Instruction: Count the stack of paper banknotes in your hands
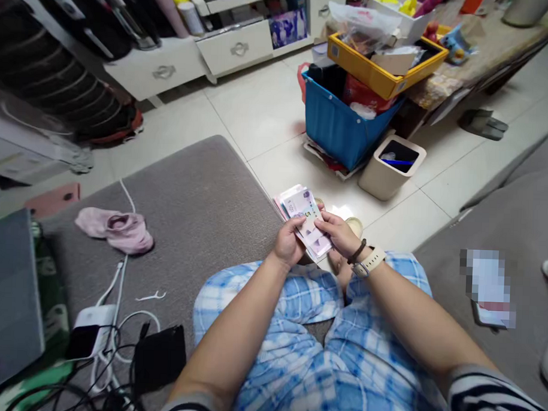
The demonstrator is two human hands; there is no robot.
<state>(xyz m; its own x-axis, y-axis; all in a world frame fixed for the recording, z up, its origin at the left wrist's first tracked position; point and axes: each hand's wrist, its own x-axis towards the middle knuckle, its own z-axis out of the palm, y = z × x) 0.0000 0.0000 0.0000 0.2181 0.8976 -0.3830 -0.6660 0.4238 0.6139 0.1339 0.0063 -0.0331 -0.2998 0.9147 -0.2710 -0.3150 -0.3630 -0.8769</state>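
Observation:
A fanned stack of banknotes is held between both hands, above and just beyond my knees. The top note is pale purple with a 5 printed on it, and pinkish edges of other notes show at the far left of the stack. My left hand grips the near left side, its thumb on top of the notes. On the right side, my right hand pinches the stack with its thumb on top. The fingers beneath the notes are mostly hidden. A pale watch and a dark bracelet are on my right wrist.
A grey couch seat bears a pink sock, cables, a black pouch and a laptop. Beyond stand a blue bin, a yellow tray and a beige waste bin. A phone lies at right.

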